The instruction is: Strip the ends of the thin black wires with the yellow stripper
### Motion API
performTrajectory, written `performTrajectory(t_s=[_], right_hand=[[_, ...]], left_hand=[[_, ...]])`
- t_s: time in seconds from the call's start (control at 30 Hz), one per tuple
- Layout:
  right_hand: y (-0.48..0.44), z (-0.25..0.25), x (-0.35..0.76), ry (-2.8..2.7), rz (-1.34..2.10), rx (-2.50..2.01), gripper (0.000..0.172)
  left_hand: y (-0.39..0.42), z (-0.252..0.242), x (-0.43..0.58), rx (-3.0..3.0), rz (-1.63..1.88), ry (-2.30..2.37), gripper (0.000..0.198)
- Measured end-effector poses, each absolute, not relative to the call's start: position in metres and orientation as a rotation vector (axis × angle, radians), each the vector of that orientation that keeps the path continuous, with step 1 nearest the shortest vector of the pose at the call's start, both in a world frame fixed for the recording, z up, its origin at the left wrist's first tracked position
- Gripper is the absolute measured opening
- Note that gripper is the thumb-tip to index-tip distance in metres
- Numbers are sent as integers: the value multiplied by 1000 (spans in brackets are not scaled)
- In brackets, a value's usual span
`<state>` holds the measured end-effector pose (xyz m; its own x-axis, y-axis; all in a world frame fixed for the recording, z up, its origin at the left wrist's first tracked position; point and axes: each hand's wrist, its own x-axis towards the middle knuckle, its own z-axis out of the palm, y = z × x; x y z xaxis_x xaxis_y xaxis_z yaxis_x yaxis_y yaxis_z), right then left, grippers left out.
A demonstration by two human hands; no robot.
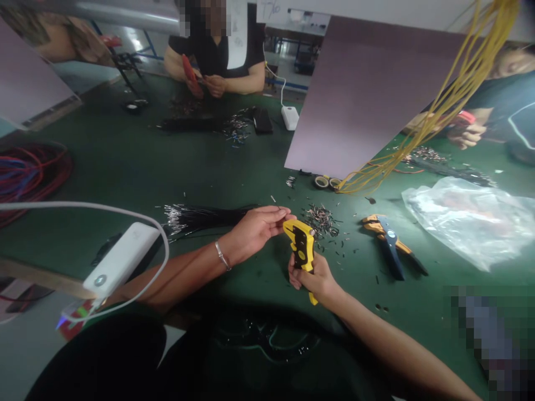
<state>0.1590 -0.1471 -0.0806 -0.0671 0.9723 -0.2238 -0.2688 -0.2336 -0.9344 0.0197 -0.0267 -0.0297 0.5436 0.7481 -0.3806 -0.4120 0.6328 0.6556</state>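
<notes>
Yellow-and-black hand tool [309, 245] at the near middle of the bench [125, 167], raised in the right hand [318, 275], head up and tipped a little left. Green bench top. Just right of the tool head, a scatter of small clippings [321, 218]; left, a bundle of black wires [209, 217] with pale ends. Farther right, orange-and-black pliers [388, 236], then a crumpled clear plastic bag [468, 217]. Near left, a white power bank [121, 259] with a white cable; far left, coiled red and blue wire [37, 172]. Beyond the clippings, two tape rolls [321, 182] under a slanting board [359, 89]; yellow wires [455, 106] hang down beside it. Across the bench, a co-worker holds a red tool [190, 75]; another sits far right.

Both forearms reach in from the near side and converge. Right fingers wrapped round the handle. Left hand [257, 228]: thumb and fingertips drawn together by the tool head; cannot tell what they pinch.
</notes>
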Motion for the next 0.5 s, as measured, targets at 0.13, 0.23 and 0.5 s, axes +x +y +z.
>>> performTrajectory(t_s=[0.13,0.23,0.5], right_hand=[[-148,-84,161,-925,1513,-1121,17],[-150,-85,162,-937,1512,-1117,17],[-152,-85,165,-937,1557,-1064,18]], left_hand=[[-27,-29,19,578,744,727,5],[-27,-28,18,599,762,729,4],[-27,-24,17,646,800,754,3]])
